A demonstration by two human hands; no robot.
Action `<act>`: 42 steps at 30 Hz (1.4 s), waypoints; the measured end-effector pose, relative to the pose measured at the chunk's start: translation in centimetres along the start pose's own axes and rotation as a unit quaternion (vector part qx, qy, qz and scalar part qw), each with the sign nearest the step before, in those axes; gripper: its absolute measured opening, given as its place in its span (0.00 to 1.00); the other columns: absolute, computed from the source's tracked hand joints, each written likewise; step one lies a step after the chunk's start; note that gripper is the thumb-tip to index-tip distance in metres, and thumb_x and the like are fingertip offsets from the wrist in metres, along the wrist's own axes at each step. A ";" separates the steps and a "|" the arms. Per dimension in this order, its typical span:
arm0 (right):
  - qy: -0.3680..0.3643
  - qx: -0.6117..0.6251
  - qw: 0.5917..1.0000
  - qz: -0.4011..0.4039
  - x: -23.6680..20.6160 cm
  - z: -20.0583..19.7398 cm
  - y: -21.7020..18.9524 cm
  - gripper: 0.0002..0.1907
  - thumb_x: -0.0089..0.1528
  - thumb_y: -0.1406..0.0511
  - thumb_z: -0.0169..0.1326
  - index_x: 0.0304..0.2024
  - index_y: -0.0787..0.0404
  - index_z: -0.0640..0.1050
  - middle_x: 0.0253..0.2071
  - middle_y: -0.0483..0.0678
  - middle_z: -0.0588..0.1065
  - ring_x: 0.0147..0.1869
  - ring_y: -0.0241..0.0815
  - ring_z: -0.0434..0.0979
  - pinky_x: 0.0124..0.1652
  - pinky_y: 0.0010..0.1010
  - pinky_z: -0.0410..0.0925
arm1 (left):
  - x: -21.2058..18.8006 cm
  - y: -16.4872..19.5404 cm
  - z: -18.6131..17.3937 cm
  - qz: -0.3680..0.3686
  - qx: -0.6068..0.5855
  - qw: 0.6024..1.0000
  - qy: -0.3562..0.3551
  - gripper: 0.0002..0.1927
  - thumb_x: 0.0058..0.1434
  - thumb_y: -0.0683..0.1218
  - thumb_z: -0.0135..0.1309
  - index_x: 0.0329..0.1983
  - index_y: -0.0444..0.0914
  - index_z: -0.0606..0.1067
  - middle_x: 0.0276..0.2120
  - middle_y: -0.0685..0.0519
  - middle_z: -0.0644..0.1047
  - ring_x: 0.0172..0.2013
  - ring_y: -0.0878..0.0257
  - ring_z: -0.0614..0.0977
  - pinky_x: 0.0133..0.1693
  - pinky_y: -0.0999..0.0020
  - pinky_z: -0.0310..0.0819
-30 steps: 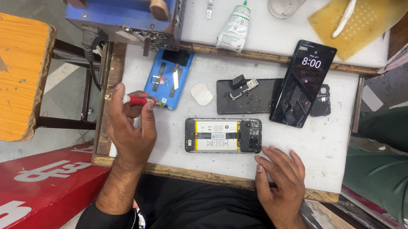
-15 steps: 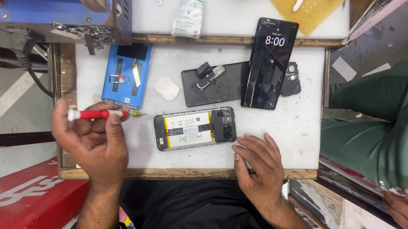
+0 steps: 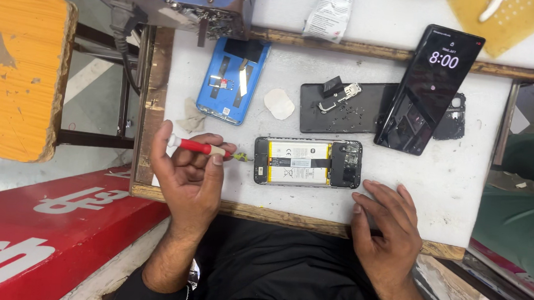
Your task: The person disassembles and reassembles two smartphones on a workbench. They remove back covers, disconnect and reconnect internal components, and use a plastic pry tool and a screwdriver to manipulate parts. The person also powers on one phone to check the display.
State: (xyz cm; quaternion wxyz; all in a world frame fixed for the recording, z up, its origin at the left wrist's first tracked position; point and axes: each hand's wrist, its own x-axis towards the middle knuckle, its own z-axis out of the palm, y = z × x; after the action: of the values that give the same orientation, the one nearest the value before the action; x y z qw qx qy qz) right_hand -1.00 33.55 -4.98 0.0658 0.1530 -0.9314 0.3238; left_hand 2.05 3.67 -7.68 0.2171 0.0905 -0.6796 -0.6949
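Now the left hand (image 3: 191,176) pinches a red-handled screwdriver (image 3: 199,146) between thumb and fingers, its tip pointing at the left end of the opened phone (image 3: 307,163). That phone lies flat on the white worktop (image 3: 451,173), back cover off, its battery and board showing inside the frame. The right hand (image 3: 386,228) rests just below and right of the opened phone, fingers spread on the worktop, holding nothing. Up and left of the opened phone lies one blue back cover (image 3: 231,80), inner side up. Above the opened phone sits one dark cover (image 3: 343,108) with small loose parts on it, and one lit phone (image 3: 430,89) leans across its right end. One white oval pad (image 3: 279,103) lies between the two covers. One white tube (image 3: 330,13) lies well above the opened phone.
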 end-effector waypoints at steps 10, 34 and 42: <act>-0.004 -0.014 1.000 -0.008 0.0 0.2 0.0 0.09 0.61 0.70 0.60 0.44 0.57 0.83 0.56 0.47 0.79 0.66 0.44 0.77 0.72 0.51 0.62 | 0.2 -0.4 0.5 -0.014 0.009 1.000 -0.001 0.38 0.74 0.32 0.47 0.78 0.40 0.41 0.52 0.37 0.76 0.54 0.53 0.85 0.59 0.58 0.83; -0.009 -0.004 1.000 -0.010 -0.3 0.2 0.4 0.08 0.62 0.70 0.59 0.43 0.57 0.82 0.56 0.45 0.79 0.66 0.44 0.76 0.73 0.51 0.61 | 0.5 -0.2 1.0 -0.017 0.065 0.997 0.038 0.38 0.73 0.34 0.54 0.77 0.37 0.46 0.46 0.43 0.77 0.49 0.58 0.85 0.57 0.62 0.85; -0.030 -0.033 0.999 -0.028 0.9 -0.3 -1.1 0.11 0.60 0.69 0.59 0.46 0.56 0.82 0.58 0.47 0.78 0.73 0.51 0.70 0.74 0.55 0.57 | 0.6 -0.5 0.9 -0.023 0.078 0.996 0.042 0.38 0.73 0.34 0.54 0.77 0.37 0.46 0.46 0.44 0.76 0.50 0.58 0.84 0.57 0.62 0.86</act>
State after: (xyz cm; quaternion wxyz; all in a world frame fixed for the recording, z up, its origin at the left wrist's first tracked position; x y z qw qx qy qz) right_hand -1.48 32.67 -3.90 0.0516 0.1860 -0.9385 0.2863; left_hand 1.02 4.25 -8.07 0.2212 0.1519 -0.7198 -0.6402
